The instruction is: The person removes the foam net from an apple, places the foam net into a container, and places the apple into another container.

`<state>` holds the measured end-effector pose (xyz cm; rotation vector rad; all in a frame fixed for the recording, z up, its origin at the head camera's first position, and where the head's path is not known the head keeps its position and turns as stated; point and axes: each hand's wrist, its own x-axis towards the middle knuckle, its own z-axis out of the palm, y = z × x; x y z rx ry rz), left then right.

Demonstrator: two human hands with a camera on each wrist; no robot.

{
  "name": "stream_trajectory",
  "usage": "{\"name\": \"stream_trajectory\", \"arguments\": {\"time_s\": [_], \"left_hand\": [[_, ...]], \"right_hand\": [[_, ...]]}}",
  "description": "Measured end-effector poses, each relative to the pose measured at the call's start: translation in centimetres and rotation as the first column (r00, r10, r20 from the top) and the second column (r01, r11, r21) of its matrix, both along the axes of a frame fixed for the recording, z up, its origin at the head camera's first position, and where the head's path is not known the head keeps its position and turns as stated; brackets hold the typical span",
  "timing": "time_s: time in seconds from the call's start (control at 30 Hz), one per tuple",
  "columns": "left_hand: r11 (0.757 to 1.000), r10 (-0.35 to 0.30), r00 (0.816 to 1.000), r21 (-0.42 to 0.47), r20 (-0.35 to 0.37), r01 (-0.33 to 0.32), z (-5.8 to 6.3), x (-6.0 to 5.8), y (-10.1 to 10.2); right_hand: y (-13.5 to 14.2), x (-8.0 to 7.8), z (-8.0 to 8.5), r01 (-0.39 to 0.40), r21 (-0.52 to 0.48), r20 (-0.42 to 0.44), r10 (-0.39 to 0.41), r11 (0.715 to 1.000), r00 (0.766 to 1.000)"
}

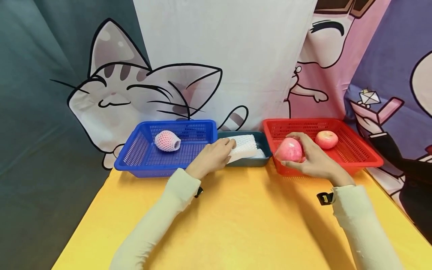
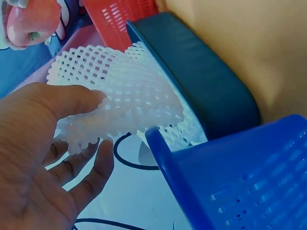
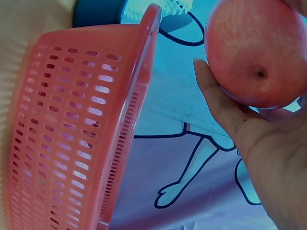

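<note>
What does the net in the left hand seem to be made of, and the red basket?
Net: probably plastic foam, soft and matte; its thick-stranded white mesh bends.
Red basket: likely moulded plastic, slightly glossy; light catches its smooth rim.

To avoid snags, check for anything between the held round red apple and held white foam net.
Nothing visible stands between the red apple in the right grip and the white foam net in the left grip; the red plastic basket's rim lies lower.
</note>
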<state>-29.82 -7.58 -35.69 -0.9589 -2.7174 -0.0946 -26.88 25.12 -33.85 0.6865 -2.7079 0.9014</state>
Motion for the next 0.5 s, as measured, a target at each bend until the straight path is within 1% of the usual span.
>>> {"name": "stream_trajectory", "arguments": {"time_s": [0.23,0.37,0.5], "left_hand": [[0.999,-0.002,1.000,-0.041,0.010,0.002,0.4,-0.9,0.3],[0.999,-0.002,1.000,-0.038,0.002,0.003,0.4,-1.3,0.4],[0.999,-0.006,0.999,-0.037,-0.033,0.005,0.5,-1.7,0.6]], "right_hand": [[0.4,-0.5,0.6,0.025,0.027,-0.027,-0.025,0.999,0.999],[0.6,-0.6,1.2,0.044,0.027,0.007,-0.044,0.999,0.999],[1.0,-0.9,1.9,0.053,0.025,0.033,-0.054,0.998,0.998]]}}
